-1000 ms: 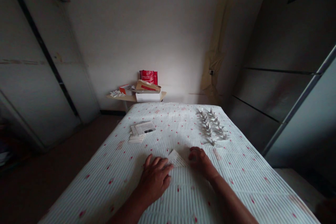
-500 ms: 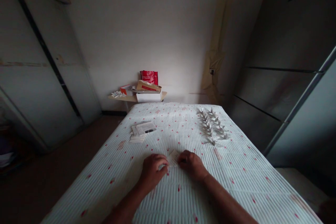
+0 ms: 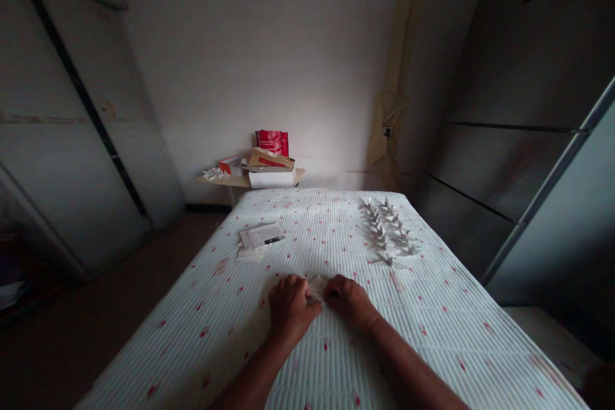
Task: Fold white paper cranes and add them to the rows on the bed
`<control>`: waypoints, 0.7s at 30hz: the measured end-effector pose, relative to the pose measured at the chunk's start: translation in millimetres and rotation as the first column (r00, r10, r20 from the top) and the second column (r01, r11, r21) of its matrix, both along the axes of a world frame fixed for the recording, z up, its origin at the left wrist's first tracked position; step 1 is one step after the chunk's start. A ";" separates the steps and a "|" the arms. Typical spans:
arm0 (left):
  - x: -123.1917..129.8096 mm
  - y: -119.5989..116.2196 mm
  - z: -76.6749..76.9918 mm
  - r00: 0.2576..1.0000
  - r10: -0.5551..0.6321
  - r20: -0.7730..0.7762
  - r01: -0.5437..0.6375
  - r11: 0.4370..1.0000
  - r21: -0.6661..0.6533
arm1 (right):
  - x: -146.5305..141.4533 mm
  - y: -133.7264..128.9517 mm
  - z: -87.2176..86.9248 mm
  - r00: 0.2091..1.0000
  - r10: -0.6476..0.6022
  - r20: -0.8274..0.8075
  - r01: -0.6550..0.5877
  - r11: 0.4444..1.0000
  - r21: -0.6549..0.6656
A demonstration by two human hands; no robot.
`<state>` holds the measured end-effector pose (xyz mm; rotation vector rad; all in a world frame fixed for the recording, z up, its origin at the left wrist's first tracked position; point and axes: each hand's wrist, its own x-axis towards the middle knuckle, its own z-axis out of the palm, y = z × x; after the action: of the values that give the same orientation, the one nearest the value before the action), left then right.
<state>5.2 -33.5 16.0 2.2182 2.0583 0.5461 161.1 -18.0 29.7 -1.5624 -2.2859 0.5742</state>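
Note:
A small folded piece of printed paper point(image 3: 318, 284) lies on the bed cover between my hands. My left hand point(image 3: 291, 305) is closed at its left edge, thumb and fingers pinching it. On the opposite edge my right hand point(image 3: 350, 301) has its fingers curled and closed on the paper. Farther off to the left rests a stack of printed paper sheets point(image 3: 262, 235). To the right stand several folded paper cranes point(image 3: 380, 232) in two rough rows. The exact folds of the paper are partly hidden by my fingers.
The quilted bed cover point(image 3: 202, 346) is white with red spots. Beyond its far edge, a small table point(image 3: 225, 180) bears a white box point(image 3: 271, 178), a red bag point(image 3: 271, 142) and more small white paper pieces point(image 3: 215, 173). Large grey cabinet fronts point(image 3: 485, 160) stand at the right.
My left hand has moved right, onto the paper's left edge, and now pinches it. My right hand has stayed nearly in place.

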 end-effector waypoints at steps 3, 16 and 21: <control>-6.6 2.9 -2.5 1.000 -0.020 0.011 0.020 1.000 0.013 | 0.8 0.5 -1.1 1.000 0.006 -0.017 -0.005 1.000 0.002; -35.6 7.5 -0.8 1.000 0.020 0.023 -0.019 0.999 -0.040 | 5.6 5.4 -11.8 0.996 0.051 -0.074 -0.048 0.998 0.040; -47.7 7.9 -1.2 0.999 0.024 0.020 -0.024 0.999 -0.042 | 6.2 4.8 -12.0 0.996 0.057 -0.066 -0.054 0.997 0.048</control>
<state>-42.5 -25.6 14.9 2.1588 2.0694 0.5212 167.3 -13.2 17.7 -1.4407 -2.2825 0.5751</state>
